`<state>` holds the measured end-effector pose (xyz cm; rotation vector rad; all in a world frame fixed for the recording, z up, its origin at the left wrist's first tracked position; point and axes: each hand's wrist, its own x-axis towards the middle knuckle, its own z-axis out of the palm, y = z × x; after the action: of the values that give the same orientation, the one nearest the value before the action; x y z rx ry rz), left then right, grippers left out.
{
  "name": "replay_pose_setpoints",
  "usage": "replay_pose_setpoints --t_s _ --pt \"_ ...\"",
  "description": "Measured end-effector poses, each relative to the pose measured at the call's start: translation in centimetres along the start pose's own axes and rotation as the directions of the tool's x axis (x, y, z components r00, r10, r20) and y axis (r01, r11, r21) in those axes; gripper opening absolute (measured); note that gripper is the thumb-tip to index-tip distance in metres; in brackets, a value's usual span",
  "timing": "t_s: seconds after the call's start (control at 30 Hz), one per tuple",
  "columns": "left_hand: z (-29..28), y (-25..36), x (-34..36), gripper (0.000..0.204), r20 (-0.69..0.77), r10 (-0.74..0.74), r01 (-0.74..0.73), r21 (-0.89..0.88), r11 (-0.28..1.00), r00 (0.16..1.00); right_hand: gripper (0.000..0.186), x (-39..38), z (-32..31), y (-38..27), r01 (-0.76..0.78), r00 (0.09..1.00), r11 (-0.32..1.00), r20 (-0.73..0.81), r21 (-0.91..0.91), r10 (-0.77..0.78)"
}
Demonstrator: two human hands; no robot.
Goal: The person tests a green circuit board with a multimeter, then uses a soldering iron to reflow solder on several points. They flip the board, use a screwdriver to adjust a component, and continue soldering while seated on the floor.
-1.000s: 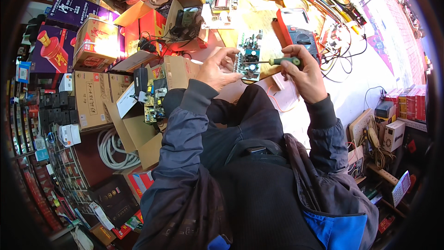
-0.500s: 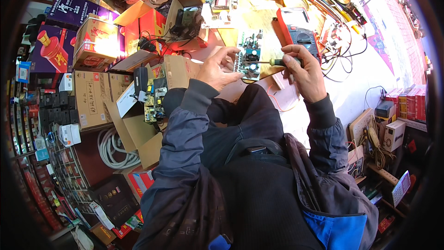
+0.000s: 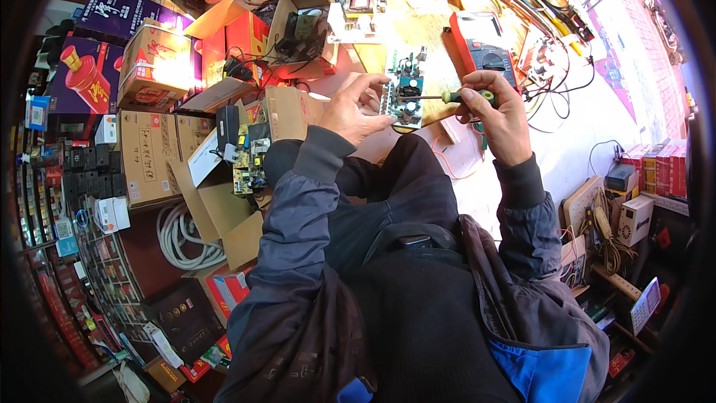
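A person sits at a cluttered workbench [image 3: 447, 22], seen from above. The left hand [image 3: 358, 108] holds a small green circuit board [image 3: 405, 93] by its left edge, fingers curled around it, raised above the bench in front of the chest. The right hand [image 3: 498, 116] is closed in a fist around the green handle of a screwdriver [image 3: 440, 96], which lies level with its metal tip touching the board's face. Just behind the board, on the bench, lies a red multimeter [image 3: 481, 41]. Another circuit board [image 3: 360, 0] lies further back. To the left stand open cardboard boxes [image 3: 160, 149], one holding loose electronic parts. A coil of white cable [image 3: 183, 235] sits low on the left. Both forearms wear dark jacket sleeves.
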<state>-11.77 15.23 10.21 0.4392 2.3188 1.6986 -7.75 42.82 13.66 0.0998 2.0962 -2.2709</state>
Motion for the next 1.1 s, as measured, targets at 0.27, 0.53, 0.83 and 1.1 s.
replay_pose_setpoints --t_s 0.27,0.53,0.83,1.1 --pt "-0.2 0.6 -0.1 0.066 0.041 -0.052 0.051 0.037 0.998 0.998 0.026 -0.5 -0.4 -0.9 -0.010 1.000 0.994 -0.022 0.105 0.012" --pt "0.0 3.9 -0.1 0.040 -0.122 0.189 -0.162 0.203 0.966 0.974 0.028 -0.9 -0.9 -1.8 0.034 0.999 0.987 -0.046 0.158 -0.027" --pt "0.4 4.9 2.7 0.013 -0.192 0.182 -0.129 0.260 0.957 0.964 0.028 -1.2 -1.5 -2.1 0.123 0.975 0.957 -0.209 0.261 -0.069" --pt "2.9 4.2 13.2 0.025 -0.200 0.037 0.143 0.808 0.572 0.979 0.026 -1.9 -3.5 -2.3 0.188 0.941 0.949 -0.322 0.254 -0.101"
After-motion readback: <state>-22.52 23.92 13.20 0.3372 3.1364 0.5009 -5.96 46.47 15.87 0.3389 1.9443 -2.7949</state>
